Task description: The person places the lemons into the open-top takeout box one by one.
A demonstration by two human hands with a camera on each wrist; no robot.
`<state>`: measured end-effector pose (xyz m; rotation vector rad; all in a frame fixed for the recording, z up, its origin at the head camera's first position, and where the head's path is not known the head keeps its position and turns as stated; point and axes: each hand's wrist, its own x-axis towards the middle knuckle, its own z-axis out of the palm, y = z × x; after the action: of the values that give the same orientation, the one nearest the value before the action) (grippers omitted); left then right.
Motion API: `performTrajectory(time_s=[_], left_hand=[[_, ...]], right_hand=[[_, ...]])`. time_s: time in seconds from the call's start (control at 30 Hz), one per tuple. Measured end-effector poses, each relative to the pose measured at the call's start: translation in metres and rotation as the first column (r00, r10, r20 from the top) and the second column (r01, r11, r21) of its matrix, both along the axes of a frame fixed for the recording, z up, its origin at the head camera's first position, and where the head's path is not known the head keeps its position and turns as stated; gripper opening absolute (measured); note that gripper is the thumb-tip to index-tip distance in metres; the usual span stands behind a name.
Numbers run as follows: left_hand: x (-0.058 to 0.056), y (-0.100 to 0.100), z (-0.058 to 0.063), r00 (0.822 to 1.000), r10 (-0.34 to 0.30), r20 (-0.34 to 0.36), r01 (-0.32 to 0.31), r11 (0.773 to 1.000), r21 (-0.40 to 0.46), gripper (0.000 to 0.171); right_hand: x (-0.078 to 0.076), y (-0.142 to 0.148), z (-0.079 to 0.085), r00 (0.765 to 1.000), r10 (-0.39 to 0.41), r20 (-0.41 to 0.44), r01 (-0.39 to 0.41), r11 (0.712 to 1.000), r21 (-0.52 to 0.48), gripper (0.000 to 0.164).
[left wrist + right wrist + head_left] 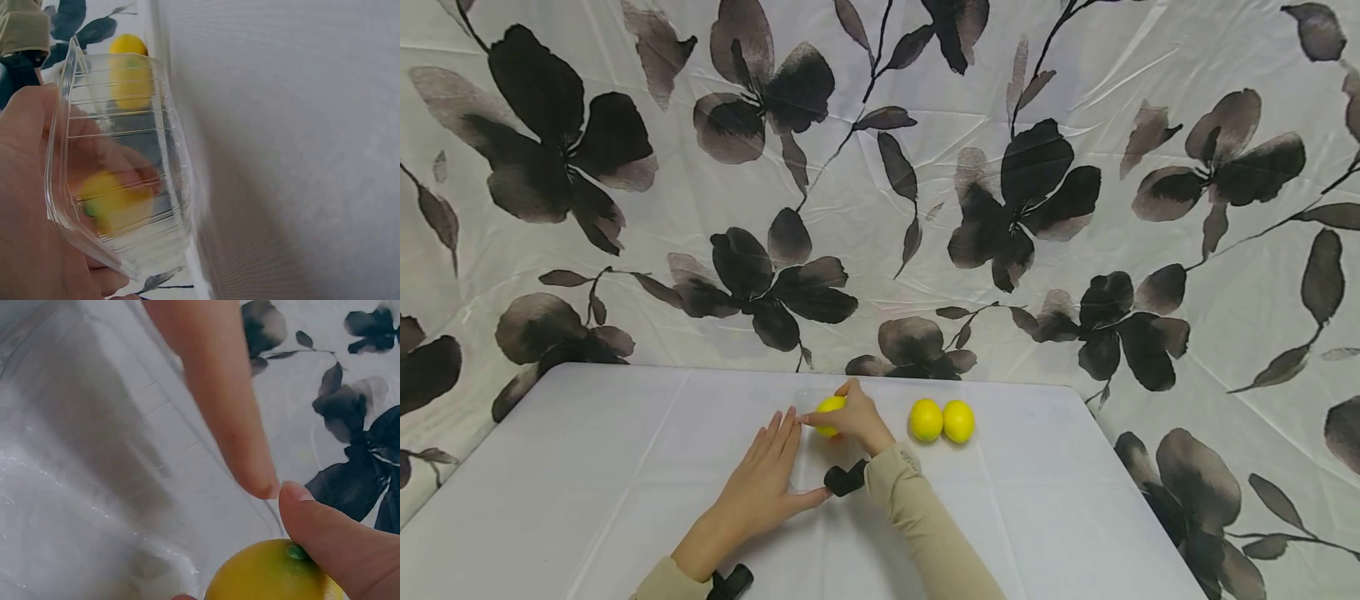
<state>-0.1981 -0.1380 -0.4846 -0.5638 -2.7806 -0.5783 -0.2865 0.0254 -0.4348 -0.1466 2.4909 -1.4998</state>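
A clear plastic container point(805, 477) stands on the white table, partly hidden by both hands. My left hand point(756, 490) rests along its left side, fingers straight and thumb spread toward the near edge. In the left wrist view, the palm lies against the ribbed container point(54, 165). My right hand point(859, 423) holds a yellow lemon point(830, 414) at the far part of the container. Through the clear wall, the left wrist view shows this lemon point(103, 201). The right wrist view shows the thumb against the lemon point(262, 575), near its green tip.
Two more lemons, one on the left point(926, 420) and one on the right point(958, 422), sit side by side to the right of the right hand. A floral cloth point(895, 208) hangs behind the table point(550, 467). Both wrists carry black devices point(846, 477).
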Motion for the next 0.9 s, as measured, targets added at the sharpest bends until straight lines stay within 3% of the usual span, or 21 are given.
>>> performTrajectory(time_s=[0.27, 0.5, 0.9], left_hand=[[-0.0007, -0.0003, -0.0002, 1.000, -0.008, -0.002, 0.008, 1.000, 0.001, 0.113], [-0.0004, -0.0005, 0.0012, 1.000, -0.001, 0.010, 0.001, 1.000, -0.003, 0.112], [-0.0008, -0.0001, 0.0008, 1.000, 0.001, 0.025, -0.001, 1.000, 0.008, 0.113]], right_hand=[[-0.0002, -0.0023, -0.0071, 0.998, 0.007, 0.059, -0.004, 0.999, -0.042, 0.063], [-0.0019, -0.0019, -0.0075, 0.996, 0.045, 0.075, -0.046, 0.999, 0.016, 0.054], [-0.0001, 0.0013, -0.0070, 1.000, 0.015, -0.014, -0.014, 0.998, 0.053, 0.048]])
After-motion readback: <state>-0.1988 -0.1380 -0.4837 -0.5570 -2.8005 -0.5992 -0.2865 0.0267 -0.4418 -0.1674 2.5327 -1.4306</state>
